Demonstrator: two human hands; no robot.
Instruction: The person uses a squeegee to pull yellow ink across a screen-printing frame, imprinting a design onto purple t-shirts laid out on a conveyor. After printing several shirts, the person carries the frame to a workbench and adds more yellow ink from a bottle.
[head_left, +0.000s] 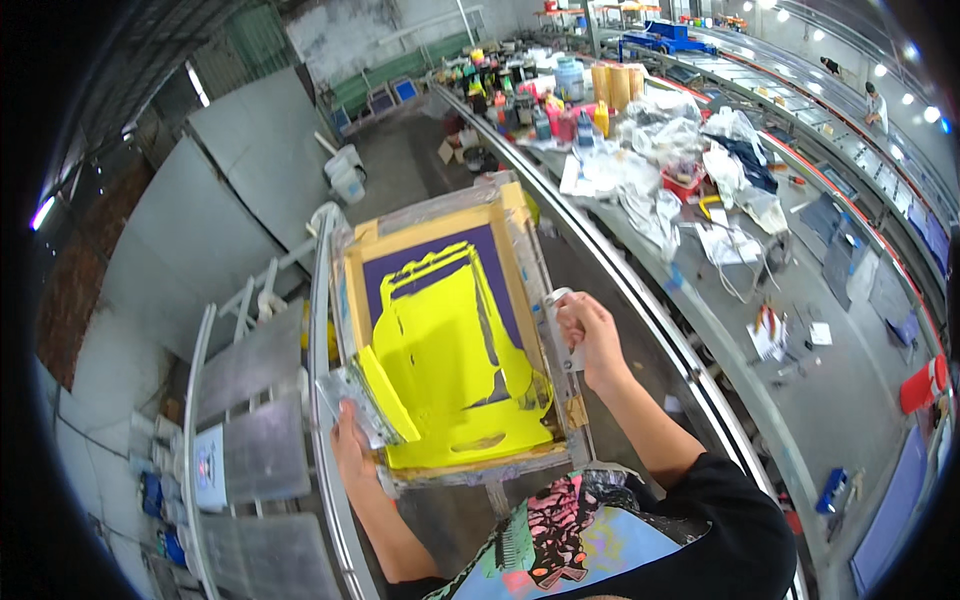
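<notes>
In front of me lies a screen-printing frame (520,240), its edges covered with tan tape and smeared with ink. Yellow ink (435,370) spreads thickly over the mesh, and dark purple mesh (405,262) shows along its far and right edges. My left hand (352,445) is closed around a squeegee (355,400) with a grey holder, tilted over the frame's near left corner; its long edge is coated in yellow. At the frame's right side my right hand (588,332) is closed on a whitish handle (562,298), mostly hidden by the fingers.
Metal rails (640,310) run along both sides of the frame. To the right, a long table (740,400) bears crumpled plastic, bottles, ink pots and tools. Grey flat panels (255,450) lie on a rack at left. A white bucket (346,175) stands on the floor beyond.
</notes>
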